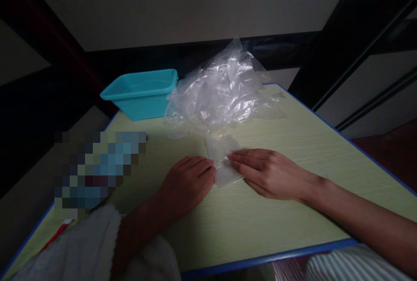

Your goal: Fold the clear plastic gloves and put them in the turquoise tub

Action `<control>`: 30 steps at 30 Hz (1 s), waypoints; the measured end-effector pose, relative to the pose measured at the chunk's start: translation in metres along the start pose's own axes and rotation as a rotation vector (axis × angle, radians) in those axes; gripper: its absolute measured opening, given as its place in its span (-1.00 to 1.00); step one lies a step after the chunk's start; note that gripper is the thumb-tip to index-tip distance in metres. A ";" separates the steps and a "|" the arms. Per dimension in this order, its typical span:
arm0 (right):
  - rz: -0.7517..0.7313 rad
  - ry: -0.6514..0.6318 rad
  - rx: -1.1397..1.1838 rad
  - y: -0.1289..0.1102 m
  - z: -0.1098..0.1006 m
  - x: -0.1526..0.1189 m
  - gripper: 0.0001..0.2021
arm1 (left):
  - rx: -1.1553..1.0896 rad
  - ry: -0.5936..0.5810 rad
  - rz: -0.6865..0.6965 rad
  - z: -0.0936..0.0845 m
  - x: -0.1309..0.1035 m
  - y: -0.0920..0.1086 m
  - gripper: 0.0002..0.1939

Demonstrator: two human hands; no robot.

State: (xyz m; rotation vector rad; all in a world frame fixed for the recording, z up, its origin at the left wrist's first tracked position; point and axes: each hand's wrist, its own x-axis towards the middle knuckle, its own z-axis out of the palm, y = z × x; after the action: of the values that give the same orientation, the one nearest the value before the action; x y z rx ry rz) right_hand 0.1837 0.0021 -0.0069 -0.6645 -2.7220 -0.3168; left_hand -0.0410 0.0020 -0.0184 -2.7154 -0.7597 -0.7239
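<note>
A small clear plastic bag (224,176), folded into a flat piece, lies on the table between my hands. My left hand (189,181) rests at its left edge, fingers curled together and the thumb and forefinger closed on that edge. From the right, my right hand (270,172) lies over the bag with its fingers stretched out, tips touching the upper surface. The right thumb is partly hidden under the hand. Just beyond the folded bag spreads a loose heap of crumpled clear plastic bags (224,92).
A turquoise plastic basket (143,103) stands at the table's far left, beside the heap. Some blurred-out item (100,172) lies on the left side. The pale wood-grain table (260,229) has a blue edge; a panelled wall (182,7) rises behind it.
</note>
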 end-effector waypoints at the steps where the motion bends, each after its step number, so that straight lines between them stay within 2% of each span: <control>1: -0.007 0.005 -0.002 0.000 0.001 0.000 -0.73 | -0.005 -0.006 0.000 0.000 0.000 0.000 -0.73; 8: -0.036 -0.009 -0.058 0.000 0.001 -0.002 -0.76 | -0.097 -0.023 -0.071 0.003 -0.001 -0.001 -0.79; 15: 0.002 -0.013 0.053 -0.002 -0.005 -0.001 -0.66 | -0.458 0.049 -0.237 0.005 -0.004 -0.003 -0.82; 18: 0.131 -0.038 0.221 0.000 -0.008 0.000 -0.67 | -0.614 0.027 -0.383 0.000 -0.001 0.001 -0.81; 22: 0.393 -0.009 0.535 0.004 -0.008 0.005 -0.79 | -0.694 -0.031 -0.626 -0.003 0.004 0.005 -0.86; 27: 0.692 0.038 0.789 0.008 0.002 0.012 -0.77 | -0.810 0.007 -0.815 0.000 0.009 0.005 -0.96; 30: 0.795 0.097 0.880 0.010 0.010 0.013 -0.81 | -0.880 0.028 -0.891 0.003 0.011 0.005 -0.81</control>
State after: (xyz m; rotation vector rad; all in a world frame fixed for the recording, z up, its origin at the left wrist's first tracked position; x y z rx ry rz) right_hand 0.1747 0.0191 -0.0102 -1.2603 -1.9521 0.9292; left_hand -0.0291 0.0035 -0.0159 -2.9349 -2.1071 -1.5680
